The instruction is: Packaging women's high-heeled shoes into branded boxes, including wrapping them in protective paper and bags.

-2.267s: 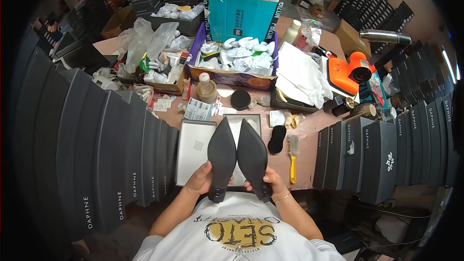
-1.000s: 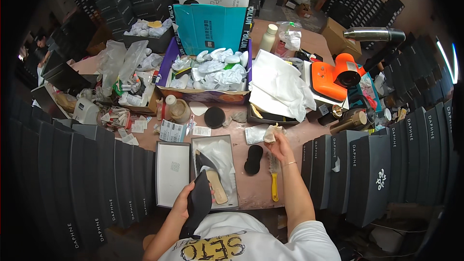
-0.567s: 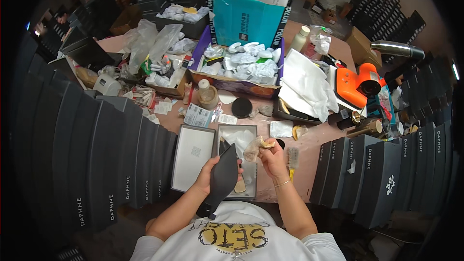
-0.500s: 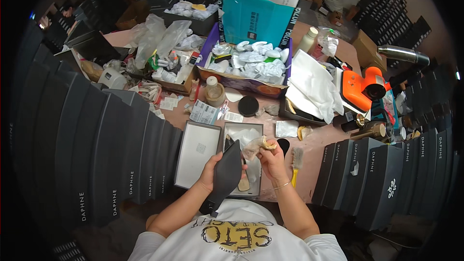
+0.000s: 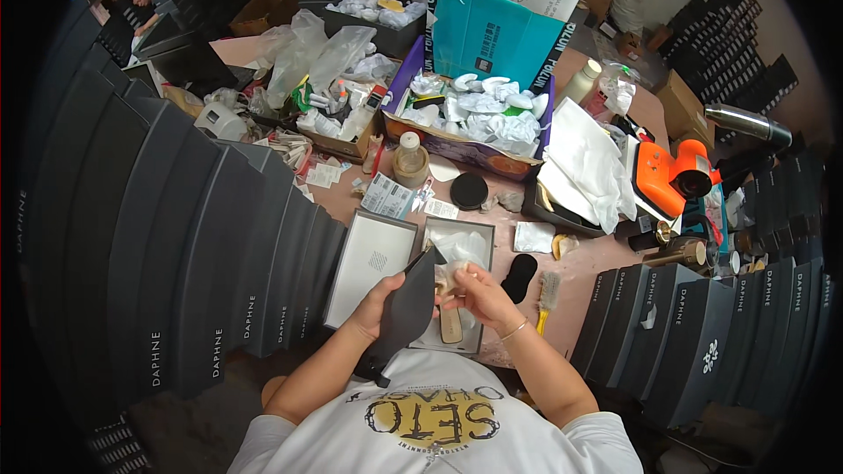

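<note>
My left hand (image 5: 379,303) is closed round a dark shoe (image 5: 406,312), tilted with its flat sole toward the left and its heel toward my shirt. Beside the shoe's right side, my right hand (image 5: 481,297) pinches a crumpled pale wad (image 5: 448,276), either paper or cloth. Part of the wad is hidden between the shoe and my fingers. Under my hands lies an open grey shoebox (image 5: 485,246) with white tissue paper (image 5: 457,241) inside. A beige insole-like piece (image 5: 451,326) shows in the box's lower part. The box's pale-lined lid (image 5: 371,268) rests to its left.
Dark shoeboxes (image 5: 176,237) stack high at left, and more boxes (image 5: 654,320) stand at right. A yellow-handled brush (image 5: 546,298) and a black pad (image 5: 520,276) lie right of my hand. Beyond are a jar (image 5: 410,162), a purple carton (image 5: 465,140) of wads and an orange device (image 5: 663,177).
My right hand has brought the pale wad left and down, against the shoe. The black pad now shows fully. The view has shifted slightly.
</note>
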{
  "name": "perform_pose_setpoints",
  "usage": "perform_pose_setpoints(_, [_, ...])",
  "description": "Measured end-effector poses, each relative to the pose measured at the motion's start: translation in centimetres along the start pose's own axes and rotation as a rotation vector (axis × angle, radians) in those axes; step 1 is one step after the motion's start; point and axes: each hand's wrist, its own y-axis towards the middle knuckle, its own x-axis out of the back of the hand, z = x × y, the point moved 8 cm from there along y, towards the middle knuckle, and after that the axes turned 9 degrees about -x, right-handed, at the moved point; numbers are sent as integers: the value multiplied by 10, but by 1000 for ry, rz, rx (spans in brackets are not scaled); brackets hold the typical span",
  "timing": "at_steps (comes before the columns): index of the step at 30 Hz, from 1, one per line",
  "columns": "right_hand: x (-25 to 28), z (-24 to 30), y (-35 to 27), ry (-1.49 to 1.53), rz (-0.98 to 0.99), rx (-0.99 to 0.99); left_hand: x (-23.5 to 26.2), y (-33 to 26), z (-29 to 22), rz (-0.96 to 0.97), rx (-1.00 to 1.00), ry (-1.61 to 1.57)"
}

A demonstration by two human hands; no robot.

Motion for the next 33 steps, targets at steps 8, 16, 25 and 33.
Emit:
perform_pose_setpoints(8, [-42,36,-35,-773,-237,508,13,13,-11,-63,-132,-198])
perform_pose_setpoints(16, [-10,-11,-1,-455,-133,-129,18,18,3,-50,46,-1])
perform_pose_setpoints(25, [-21,-23,36,76,209,-414,53,23,0,13,49,-99])
perform_pose_setpoints(33, [-22,27,80,-346,78,-199,82,15,-38,-205,-142,-140])
